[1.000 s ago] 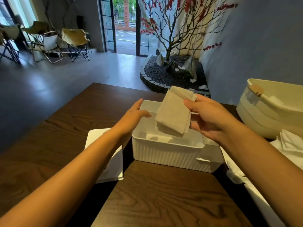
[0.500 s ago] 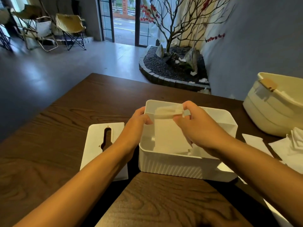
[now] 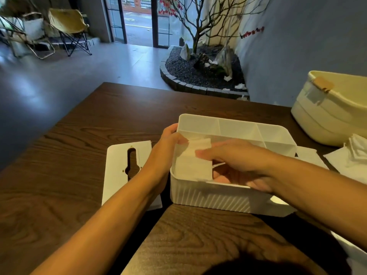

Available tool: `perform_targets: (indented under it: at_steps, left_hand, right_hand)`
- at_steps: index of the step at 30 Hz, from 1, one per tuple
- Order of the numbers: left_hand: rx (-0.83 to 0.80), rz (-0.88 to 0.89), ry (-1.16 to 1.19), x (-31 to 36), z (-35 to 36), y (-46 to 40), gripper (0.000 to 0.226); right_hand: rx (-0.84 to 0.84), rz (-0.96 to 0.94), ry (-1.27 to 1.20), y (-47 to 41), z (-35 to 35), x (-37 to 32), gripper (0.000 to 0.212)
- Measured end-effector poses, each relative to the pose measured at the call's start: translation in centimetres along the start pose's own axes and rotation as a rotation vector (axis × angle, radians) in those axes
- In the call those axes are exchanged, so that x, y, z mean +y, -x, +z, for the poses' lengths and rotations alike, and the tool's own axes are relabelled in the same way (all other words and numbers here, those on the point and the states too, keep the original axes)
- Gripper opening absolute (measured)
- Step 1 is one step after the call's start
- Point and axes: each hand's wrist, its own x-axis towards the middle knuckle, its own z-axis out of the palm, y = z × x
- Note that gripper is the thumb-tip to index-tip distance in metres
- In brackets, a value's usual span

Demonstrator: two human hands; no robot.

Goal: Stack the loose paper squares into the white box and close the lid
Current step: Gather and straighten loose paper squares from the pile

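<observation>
Your left hand (image 3: 168,143) gripped the ribbed white plastic box (image 3: 216,197) by its side. Your right hand (image 3: 236,161), fingers flat, pressed the white paper squares (image 3: 193,165) inside.

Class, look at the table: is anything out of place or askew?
Yes. The lid lies off the white box, flat on the table left of it. Loose paper squares sit scattered and overlapping to the right, not yet stacked inside.

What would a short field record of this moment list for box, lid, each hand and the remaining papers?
box: white box open on wooden table
lid: slotted lid flat on table, left of box
left hand: at box's left rim
right hand: inside box, pressing paper squares
remaining: loose papers right of box, near cream basket
</observation>
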Motion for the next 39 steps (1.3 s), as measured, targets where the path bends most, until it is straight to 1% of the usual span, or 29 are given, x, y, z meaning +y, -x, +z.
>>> perform_targets:
  at_steps: [2,4,7,9,11,16,17,18,20,21,23,25,26,27,29,30,32,34,38,39]
  left_hand:
    - [0.007,-0.019,0.017,0.1,0.0,-0.2,0.043]
    - [0.020,-0.010,0.019,0.2,0.0,-0.1,0.043]
    - [0.031,-0.018,0.030,0.2,0.0,0.0,0.045]
    - [0.033,-0.026,0.049,0.4,0.0,0.1,0.045]
    - [0.045,-0.022,0.056,0.3,-0.1,0.2,0.045]
    - [0.045,-0.008,0.055,0.3,-0.2,0.1,0.043]
    - [0.044,-0.008,0.053,0.3,-0.1,0.2,0.042]
    - [0.045,-0.008,0.054,0.4,-0.1,0.2,0.042]
    - [0.045,-0.007,0.055,0.4,-0.1,0.3,0.044]
    - [0.041,-0.003,0.054,0.5,-0.1,0.3,0.043]
    - [0.040,0.005,0.054,0.6,0.0,0.4,0.042]
    - [0.049,0.009,0.043,0.6,0.0,0.4,0.042]
    - [0.052,0.013,0.035,0.6,0.0,0.4,0.043]
    - [0.058,0.015,0.031,0.6,0.1,0.4,0.043]
    - [0.075,0.016,0.032,0.5,0.1,0.3,0.043]
    - [0.083,0.017,0.030,0.4,0.1,0.3,0.042]
    - [0.088,0.017,0.021,0.4,0.2,0.4,0.042]
    - [0.086,0.019,0.016,0.4,0.1,0.4,0.041]
    - [0.079,0.029,0.008,0.5,0.2,0.4,0.041]
    - [0.080,0.029,0.010,0.5,0.2,0.3,0.041]
  right_hand:
    - [-0.043,0.049,0.036,0.0,0.0,0.0,0.023]
    - [-0.032,0.063,0.010,-0.3,0.0,-0.1,0.030]
    - [-0.009,0.079,-0.164,-0.6,-0.3,-0.3,0.038]
    - [-0.001,0.102,-0.238,-0.5,-0.4,-0.3,0.035]
    - [-0.028,0.098,-0.273,-0.4,-0.5,-0.2,0.036]
    - [-0.222,0.009,-0.360,0.2,-0.1,-0.2,0.027]
    - [-0.254,0.020,-0.344,0.2,-0.2,-0.2,0.023]
    - [-0.262,0.035,-0.270,0.1,-0.3,-0.1,0.019]
    - [-0.249,0.068,-0.022,-0.4,-0.3,0.1,0.014]
    - [-0.220,0.078,0.054,-0.8,-0.4,0.3,0.016]
    - [-0.171,0.096,0.064,-1.6,-0.7,0.6,0.031]
    - [-0.165,0.091,0.113,-2.3,-0.7,0.7,0.044]
    - [-0.171,0.093,0.179,-2.6,-0.7,0.8,0.044]
    - [-0.181,0.096,0.260,-2.7,-0.6,0.8,0.040]
    - [-0.214,0.113,0.446,-2.7,-0.3,0.7,0.026]
    - [-0.223,0.129,0.543,-2.8,-0.2,0.8,0.025]
    - [-0.194,0.162,0.685,-3.1,-0.1,0.8,0.032]
    - [-0.172,0.195,0.707,-3.9,-0.2,0.9,0.036]
    - [-0.224,0.217,0.517,-4.9,-0.5,1.3,0.043]
    - [-0.238,0.200,0.534,-5.0,-0.6,1.3,0.044]
